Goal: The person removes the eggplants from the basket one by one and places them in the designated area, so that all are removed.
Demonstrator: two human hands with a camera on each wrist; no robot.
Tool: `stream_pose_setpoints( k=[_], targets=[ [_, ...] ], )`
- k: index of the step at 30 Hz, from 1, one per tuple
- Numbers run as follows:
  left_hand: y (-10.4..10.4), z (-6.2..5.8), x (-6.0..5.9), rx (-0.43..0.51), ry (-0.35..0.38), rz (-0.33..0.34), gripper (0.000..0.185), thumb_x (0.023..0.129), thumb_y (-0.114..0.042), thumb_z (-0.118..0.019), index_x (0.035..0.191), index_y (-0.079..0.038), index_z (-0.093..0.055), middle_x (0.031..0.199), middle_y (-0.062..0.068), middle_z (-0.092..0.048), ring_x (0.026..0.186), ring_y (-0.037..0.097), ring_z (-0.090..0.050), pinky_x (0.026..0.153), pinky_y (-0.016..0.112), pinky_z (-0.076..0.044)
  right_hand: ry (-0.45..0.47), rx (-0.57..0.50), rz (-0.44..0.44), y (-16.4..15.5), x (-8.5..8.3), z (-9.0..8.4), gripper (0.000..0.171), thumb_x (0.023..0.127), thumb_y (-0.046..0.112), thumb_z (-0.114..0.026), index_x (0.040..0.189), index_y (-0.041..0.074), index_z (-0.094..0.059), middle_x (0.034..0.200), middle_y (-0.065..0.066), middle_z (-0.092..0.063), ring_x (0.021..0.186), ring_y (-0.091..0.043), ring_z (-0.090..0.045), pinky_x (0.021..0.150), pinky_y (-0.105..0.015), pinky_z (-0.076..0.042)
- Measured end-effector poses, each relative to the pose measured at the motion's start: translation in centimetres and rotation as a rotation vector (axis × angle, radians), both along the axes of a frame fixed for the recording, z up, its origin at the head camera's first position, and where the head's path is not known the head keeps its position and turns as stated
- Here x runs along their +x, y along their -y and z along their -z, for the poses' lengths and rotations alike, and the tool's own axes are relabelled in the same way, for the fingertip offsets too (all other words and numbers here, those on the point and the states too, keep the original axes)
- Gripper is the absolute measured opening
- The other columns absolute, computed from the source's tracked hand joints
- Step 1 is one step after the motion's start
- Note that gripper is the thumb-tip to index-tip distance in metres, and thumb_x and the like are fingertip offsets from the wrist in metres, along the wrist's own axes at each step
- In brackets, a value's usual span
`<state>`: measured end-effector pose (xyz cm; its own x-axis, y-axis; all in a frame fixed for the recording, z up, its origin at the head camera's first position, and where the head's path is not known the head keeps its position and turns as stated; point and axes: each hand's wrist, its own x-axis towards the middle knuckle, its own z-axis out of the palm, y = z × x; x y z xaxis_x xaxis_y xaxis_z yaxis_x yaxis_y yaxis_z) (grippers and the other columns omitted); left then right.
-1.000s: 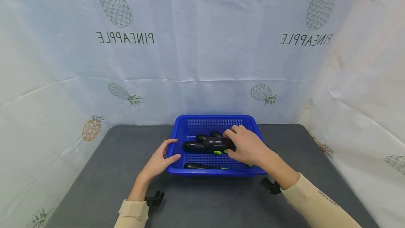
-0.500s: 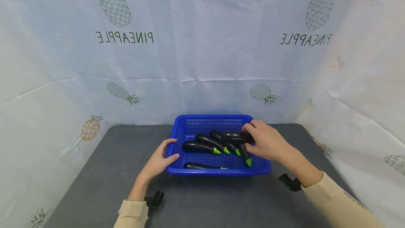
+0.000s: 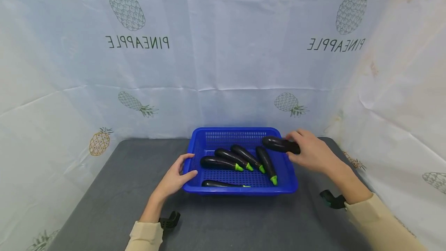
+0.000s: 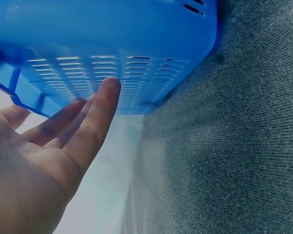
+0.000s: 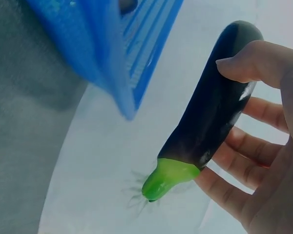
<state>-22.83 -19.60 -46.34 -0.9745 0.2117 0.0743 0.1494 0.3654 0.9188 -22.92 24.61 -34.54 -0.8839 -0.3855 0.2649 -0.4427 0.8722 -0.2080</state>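
Observation:
My right hand [image 3: 311,152] holds a dark eggplant [image 3: 278,144] in the air at the right end of the blue basket [image 3: 240,190], its tip over the rim. In the right wrist view, the thumb and fingers close round that eggplant [image 5: 210,107], and its green stem end points down and left. My left hand [image 3: 174,175] grips the basket's left rim in the head view. In the left wrist view, the fingers [image 4: 90,129] lie along the slotted outer wall [image 4: 112,36]. Several other eggplants [image 3: 219,162] with green stem ends lie inside; one [image 3: 223,183] is partly hidden by the front rim.
The basket stands near the back of a dark grey table [image 3: 237,224]. Behind it hangs a pale cloth [image 3: 240,61] printed with pineapples, which also runs along both sides. Grey tabletop shows left, right and in front of the basket.
My right hand has lifted the eggplant and carried it rightward from the middle of the basket to the right rim. The eggplants below now show more fully. My left hand stays put.

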Motion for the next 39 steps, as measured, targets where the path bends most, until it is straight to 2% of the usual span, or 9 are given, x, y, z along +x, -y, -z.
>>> stream_pose_setpoints(
  k=[7, 17, 22, 27, 34, 39],
  targets=[
    [0.1, 0.0, 0.0, 0.019, 0.002, 0.01, 0.057, 0.098, -0.017, -0.069, 0.149, -0.014, -0.042, 0.155, 0.024, -0.038, 0.134, 0.047, -0.048, 0.095, 0.056, -0.052, 0.001, 0.001, 0.047, -2.5, -1.0, 0.8, 0.038, 0.087, 0.019, -0.076, 0.12, 0.006, -0.061, 0.111, -0.017, -0.059, 0.097, -0.034, -0.059, 0.071, -0.052, -0.052],
    [0.2, -0.1, -0.1, 0.037, 0.005, 0.02, 0.056, 0.099, -0.016, -0.068, 0.149, -0.013, -0.042, 0.155, 0.025, -0.038, 0.135, 0.046, -0.047, 0.095, 0.055, -0.053, 0.072, -0.01, 0.113, -5.8, -2.8, 2.7, 0.045, 0.088, 0.02, -0.074, 0.123, -0.002, -0.057, 0.117, -0.027, -0.057, 0.105, -0.043, -0.056, 0.082, -0.059, -0.049],
    [0.2, -0.1, -0.2, 0.042, 0.004, 0.022, 0.056, 0.099, -0.014, -0.068, 0.148, -0.013, -0.042, 0.155, 0.025, -0.038, 0.134, 0.047, -0.048, 0.095, 0.055, -0.053, 0.111, 0.022, 0.146, -6.9, -3.4, 3.7, 0.047, 0.086, 0.023, -0.077, 0.121, -0.002, -0.059, 0.112, -0.027, -0.058, 0.1, -0.044, -0.058, 0.078, -0.059, -0.05],
    [0.1, -0.1, -0.1, 0.032, 0.0, 0.009, 0.057, 0.098, -0.015, -0.068, 0.148, -0.013, -0.042, 0.155, 0.025, -0.037, 0.134, 0.048, -0.047, 0.095, 0.056, -0.052, 0.166, 0.05, 0.172, -7.8, -4.0, 5.7, 0.046, 0.087, 0.023, -0.077, 0.122, -0.001, -0.06, 0.113, -0.027, -0.058, 0.101, -0.046, -0.057, 0.072, -0.058, -0.051],
    [0.0, 0.0, 0.0, 0.042, 0.008, 0.011, 0.059, 0.097, -0.018, -0.071, 0.148, -0.013, -0.043, 0.155, 0.024, -0.038, 0.134, 0.046, -0.048, 0.095, 0.056, -0.052, 0.164, 0.108, 0.161, -8.0, -4.4, 8.7, 0.04, 0.086, 0.019, -0.078, 0.118, 0.002, -0.063, 0.106, -0.021, -0.059, 0.095, -0.041, -0.057, 0.068, -0.055, -0.05],
    [0.1, 0.2, 0.0, 0.042, 0.001, 0.013, 0.059, 0.097, -0.019, -0.071, 0.148, -0.013, -0.043, 0.155, 0.024, -0.038, 0.134, 0.046, -0.048, 0.095, 0.056, -0.053, 0.169, 0.174, 0.154, -7.9, -4.6, 10.3, 0.037, 0.085, 0.017, -0.079, 0.116, 0.004, -0.064, 0.104, -0.019, -0.059, 0.096, -0.042, -0.058, 0.07, -0.056, -0.05]
  ],
)
